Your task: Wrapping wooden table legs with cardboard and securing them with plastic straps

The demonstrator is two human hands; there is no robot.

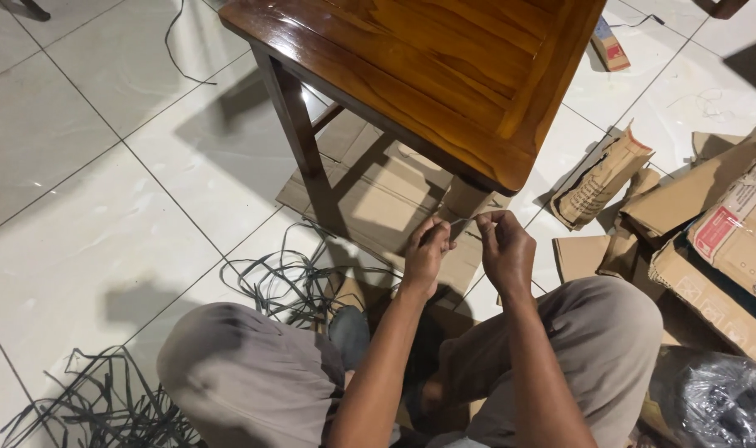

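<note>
I squat on a tiled floor before a varnished wooden table (444,75). My left hand (426,253) and my right hand (504,249) are held close together just below the table's near corner. Both pinch a thin, pale strap (463,219) that spans the small gap between them. The strap is hard to make out. The table leg (465,199) at that corner is wrapped in brown cardboard and stands right behind my fingers. My knees in grey trousers fill the bottom of the head view.
Flattened cardboard (378,195) lies under the table. Loose dark packing straps (291,286) tangle on the floor, with another pile (104,402) at bottom left. Torn cardboard boxes (709,241) are heaped to the right, with a clear plastic bag (714,398) at bottom right.
</note>
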